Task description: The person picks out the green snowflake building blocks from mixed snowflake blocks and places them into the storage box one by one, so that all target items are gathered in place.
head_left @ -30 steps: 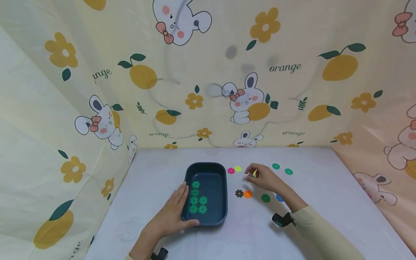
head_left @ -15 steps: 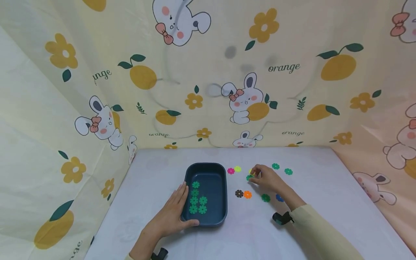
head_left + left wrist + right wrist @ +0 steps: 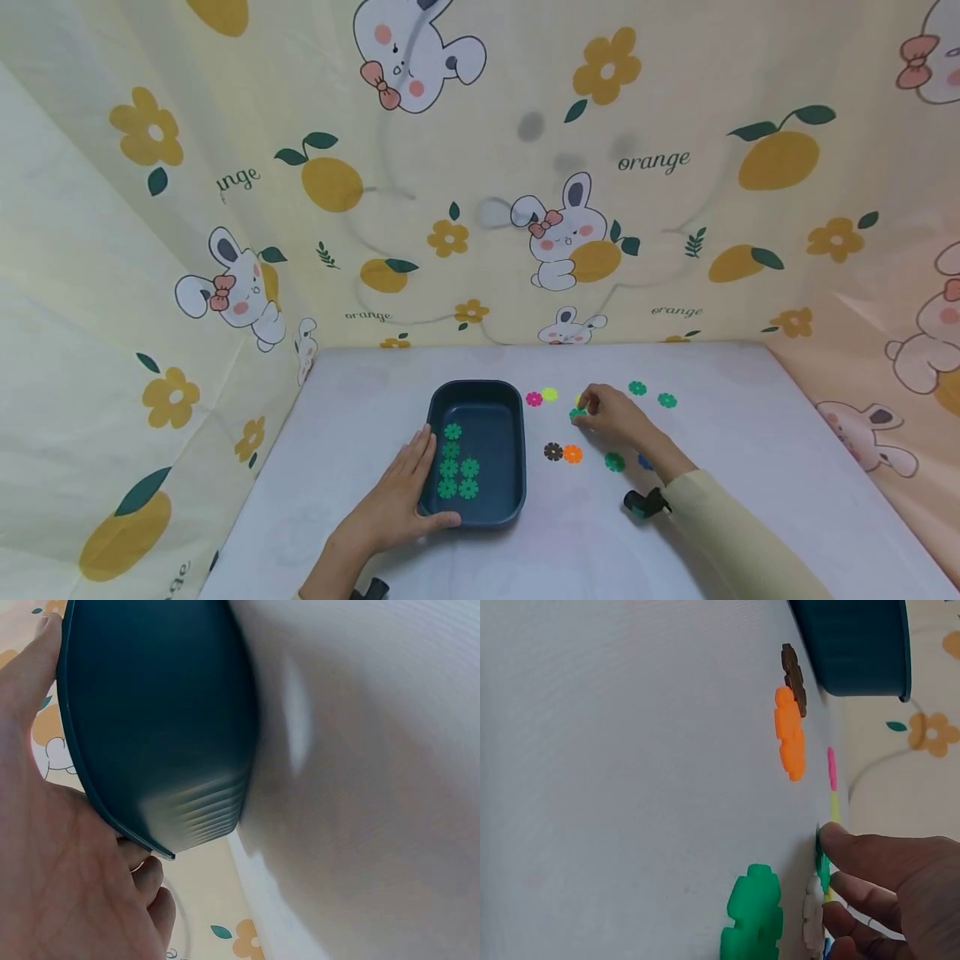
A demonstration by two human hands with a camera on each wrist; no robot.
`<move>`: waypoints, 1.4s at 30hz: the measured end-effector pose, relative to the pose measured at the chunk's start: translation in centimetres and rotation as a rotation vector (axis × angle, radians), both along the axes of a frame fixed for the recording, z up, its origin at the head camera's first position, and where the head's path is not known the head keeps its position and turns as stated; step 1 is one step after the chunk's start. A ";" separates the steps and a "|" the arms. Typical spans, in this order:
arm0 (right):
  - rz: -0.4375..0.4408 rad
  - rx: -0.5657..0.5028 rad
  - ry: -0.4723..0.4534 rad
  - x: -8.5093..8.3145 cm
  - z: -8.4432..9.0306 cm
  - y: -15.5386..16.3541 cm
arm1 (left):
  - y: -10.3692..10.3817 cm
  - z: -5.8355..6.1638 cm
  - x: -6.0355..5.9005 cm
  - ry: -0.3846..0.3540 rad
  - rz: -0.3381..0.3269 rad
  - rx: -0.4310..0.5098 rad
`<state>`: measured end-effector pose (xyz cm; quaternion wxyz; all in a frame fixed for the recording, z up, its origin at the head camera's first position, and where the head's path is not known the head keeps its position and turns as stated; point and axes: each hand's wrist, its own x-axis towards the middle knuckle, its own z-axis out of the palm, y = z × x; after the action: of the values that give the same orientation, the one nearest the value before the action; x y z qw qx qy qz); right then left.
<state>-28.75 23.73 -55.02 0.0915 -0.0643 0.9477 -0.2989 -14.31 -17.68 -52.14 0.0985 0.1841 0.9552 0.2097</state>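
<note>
My left hand (image 3: 397, 500) rests against the left side of a dark blue rectangular tray (image 3: 522, 442), fingers straight, thumb on the near rim. In the left wrist view, the thumb and fingers touch the rim of the tray (image 3: 157, 697). Several green flower-shaped discs (image 3: 447, 468) lie inside it. Right of the tray, my right hand (image 3: 618, 417) pinches a green flower-shaped disc (image 3: 577, 413) close to the table. In the right wrist view, the thumb presses that green disc (image 3: 823, 862); a white disc (image 3: 814, 915) lies beside it. A yellow disc (image 3: 580, 401) is partly hidden by the fingers.
Pink (image 3: 534, 399) and yellow-green discs (image 3: 550, 394) touch beyond the tray's right side. Nearer are a brown disc (image 3: 553, 452) and an orange disc (image 3: 573, 454). Green discs (image 3: 615, 462) and a partly covered blue disc (image 3: 645, 461) lie about the right arm. A printed curtain stands behind.
The right hand has lowered slightly and its fingers have come onto the green disc, which was earlier mostly behind them. The left hand and tray stay put; the view shifts slightly.
</note>
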 end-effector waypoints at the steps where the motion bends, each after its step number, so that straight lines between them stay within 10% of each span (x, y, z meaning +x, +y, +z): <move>1: 0.000 0.000 -0.005 0.0 0.1 0.0 | 0.0 0.0 0.0 -0.001 0.000 0.001; 42: 0.054 -0.236 0.073 0.4 1.3 -0.7 | 0.0 -0.1 0.0 0.002 -0.004 -0.004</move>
<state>-28.39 23.08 -53.73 0.0570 -0.1108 0.9065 -0.4034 -14.29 -17.71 -52.20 0.0983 0.1859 0.9554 0.2075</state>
